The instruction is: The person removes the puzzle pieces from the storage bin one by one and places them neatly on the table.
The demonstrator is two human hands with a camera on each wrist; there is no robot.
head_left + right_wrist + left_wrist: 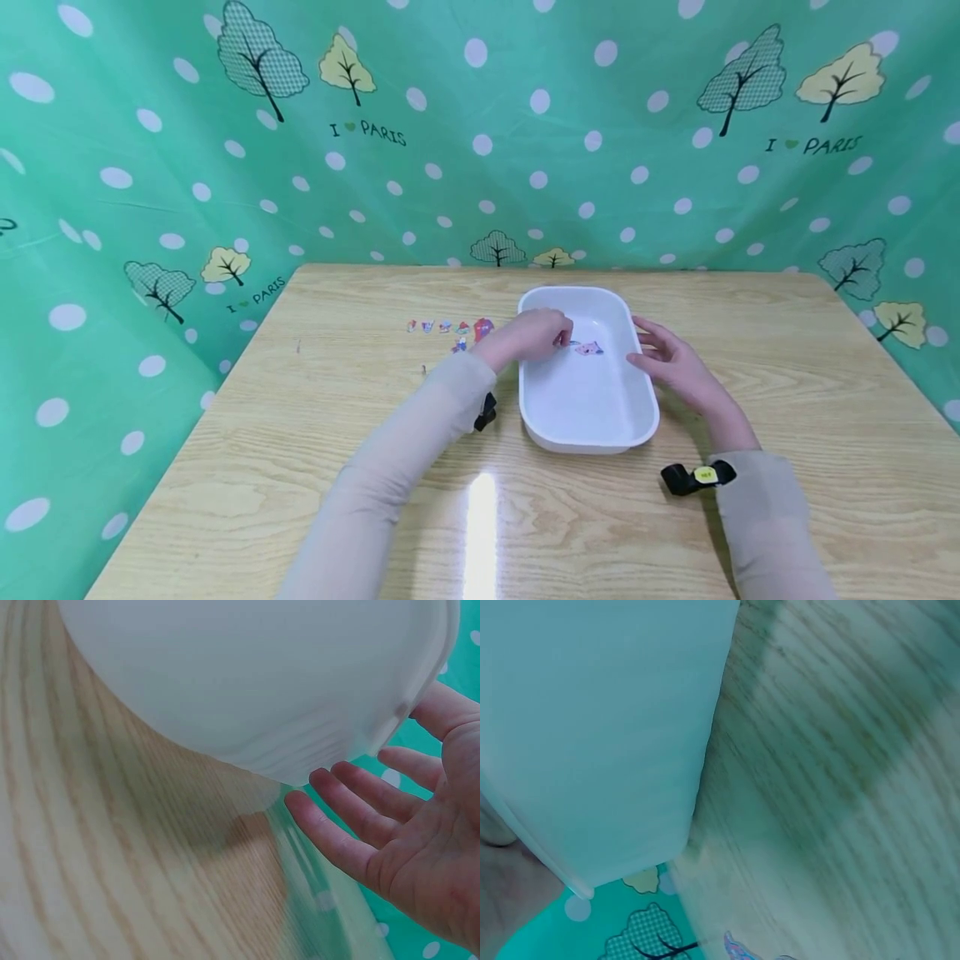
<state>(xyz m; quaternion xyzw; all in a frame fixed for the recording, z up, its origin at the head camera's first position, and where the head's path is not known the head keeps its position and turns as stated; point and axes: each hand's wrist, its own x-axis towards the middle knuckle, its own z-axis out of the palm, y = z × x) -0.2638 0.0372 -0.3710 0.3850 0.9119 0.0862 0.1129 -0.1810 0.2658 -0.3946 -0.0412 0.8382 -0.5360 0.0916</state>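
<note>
A white plastic basin (588, 408) stands on the wooden table. My left hand (536, 333) reaches over its left rim with fingers curled, and a small bluish sticker (574, 342) shows at the fingertips. Beside it, a pink sticker (589, 348) lies on the basin floor. My right hand (671, 362) holds the basin's right side, the thumb at the rim and the fingers along the outer wall. In the right wrist view those fingers (337, 840) are spread against the wall. The left wrist view shows mostly the basin's outer wall (600, 735); the left fingertips are hidden there.
Left of the basin lie several small colourful stickers (445, 326) in a row, with a larger red one (483, 328) at its end. A blue-and-red sticker (459, 344) lies below them, partly near my left sleeve. A green dotted cloth (450, 167) hangs behind the table (300, 467).
</note>
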